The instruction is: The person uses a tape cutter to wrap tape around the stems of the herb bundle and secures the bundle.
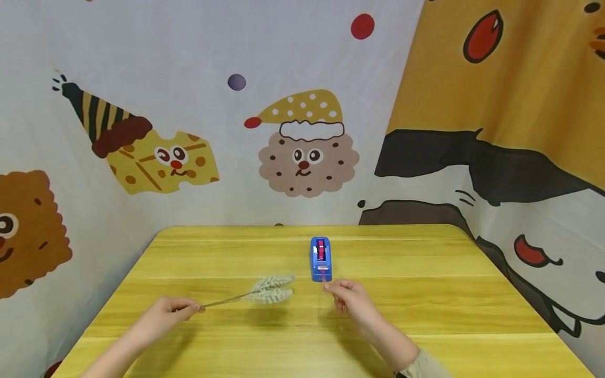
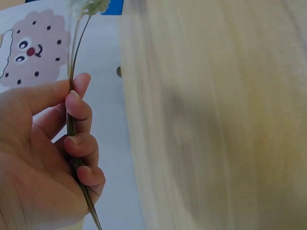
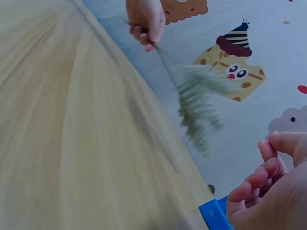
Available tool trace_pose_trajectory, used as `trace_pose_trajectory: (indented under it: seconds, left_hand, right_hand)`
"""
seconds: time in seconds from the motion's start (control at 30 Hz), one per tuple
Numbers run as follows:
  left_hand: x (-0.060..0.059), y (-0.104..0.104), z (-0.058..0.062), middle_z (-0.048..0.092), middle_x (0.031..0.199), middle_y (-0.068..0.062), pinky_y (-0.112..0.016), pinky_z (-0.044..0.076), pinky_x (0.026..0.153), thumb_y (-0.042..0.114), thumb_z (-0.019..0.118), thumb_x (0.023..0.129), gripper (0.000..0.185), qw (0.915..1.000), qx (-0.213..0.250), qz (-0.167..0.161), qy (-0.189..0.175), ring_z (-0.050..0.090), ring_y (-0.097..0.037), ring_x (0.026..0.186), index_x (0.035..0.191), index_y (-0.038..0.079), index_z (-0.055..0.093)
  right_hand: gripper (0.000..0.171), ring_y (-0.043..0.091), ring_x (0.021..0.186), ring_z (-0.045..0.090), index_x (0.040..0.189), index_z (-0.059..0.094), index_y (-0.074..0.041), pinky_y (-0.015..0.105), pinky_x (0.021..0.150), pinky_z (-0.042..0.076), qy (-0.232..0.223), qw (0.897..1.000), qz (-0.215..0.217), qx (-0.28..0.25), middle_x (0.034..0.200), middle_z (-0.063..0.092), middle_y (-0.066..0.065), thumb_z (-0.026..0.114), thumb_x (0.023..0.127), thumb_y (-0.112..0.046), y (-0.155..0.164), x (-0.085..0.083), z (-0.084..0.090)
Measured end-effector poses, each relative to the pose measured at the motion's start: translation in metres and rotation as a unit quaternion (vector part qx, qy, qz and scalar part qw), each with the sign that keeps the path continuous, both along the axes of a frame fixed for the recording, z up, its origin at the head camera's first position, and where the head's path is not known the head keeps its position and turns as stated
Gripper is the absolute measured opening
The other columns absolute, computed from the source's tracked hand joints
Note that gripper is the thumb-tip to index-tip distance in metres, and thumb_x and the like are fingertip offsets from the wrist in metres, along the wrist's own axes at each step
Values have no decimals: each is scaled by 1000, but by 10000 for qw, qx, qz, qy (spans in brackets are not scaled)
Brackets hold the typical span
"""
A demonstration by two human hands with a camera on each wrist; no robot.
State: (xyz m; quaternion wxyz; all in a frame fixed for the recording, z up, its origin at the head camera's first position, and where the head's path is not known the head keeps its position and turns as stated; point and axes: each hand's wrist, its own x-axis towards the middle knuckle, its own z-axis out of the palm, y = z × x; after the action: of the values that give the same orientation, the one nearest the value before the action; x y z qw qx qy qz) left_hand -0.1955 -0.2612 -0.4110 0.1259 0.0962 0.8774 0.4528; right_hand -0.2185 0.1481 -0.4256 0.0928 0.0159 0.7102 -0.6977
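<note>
My left hand (image 1: 171, 314) grips the thin stems of a bunch of dried grass (image 1: 270, 290), its pale green feathery heads pointing right over the table. In the left wrist view the fingers (image 2: 82, 146) curl round the brown stems (image 2: 72, 125). A blue tape dispenser (image 1: 314, 262) with a pink roll stands near the table's middle. At its front end my right hand (image 1: 352, 299) pinches the end of the clear, pinkish tape (image 1: 323, 276) between thumb and forefinger. In the right wrist view, the hand (image 3: 273, 184) partly hides the dispenser (image 3: 213, 214).
The wood-grain table (image 1: 227, 346) spreads beneath both hands. Behind and beside it hangs a cloth (image 1: 189, 105) printed with cartoon food figures, meeting the table's far edge.
</note>
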Motion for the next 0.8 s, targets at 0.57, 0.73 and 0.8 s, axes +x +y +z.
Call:
trace_pose_trajectory:
  seconds: [0.57, 0.73, 0.8]
  left_hand:
    - [3, 103, -7, 71, 94, 7, -38, 54, 70, 31, 66, 92, 15, 9793, -983, -935, 1502, 66, -15, 87, 95, 20, 76]
    - [-7, 148, -15, 70, 87, 10, -27, 49, 60, 26, 66, 92, 15, 9766, -839, -1134, 1622, 59, -3, 69, 93, 17, 77]
    - [-12, 163, -19, 69, 82, 9, -25, 45, 54, 24, 66, 92, 14, 9800, -711, -1099, 1498, 53, -3, 61, 92, 15, 77]
  right_hand:
    - [20, 13, 55, 33, 80, 62, -5, 27, 56, 33, 146, 9990, 403, -125, 60, 38, -1, 65, 92, -20, 0, -12, 26]
    - [18, 13, 56, 33, 83, 62, -3, 26, 56, 33, 92, 9992, 351, -165, 62, 39, 0, 66, 92, -19, -2, -11, 23]
    - [18, 12, 56, 34, 84, 63, -3, 25, 56, 34, 64, 9992, 349, -162, 63, 41, -1, 66, 91, -19, -3, -10, 21]
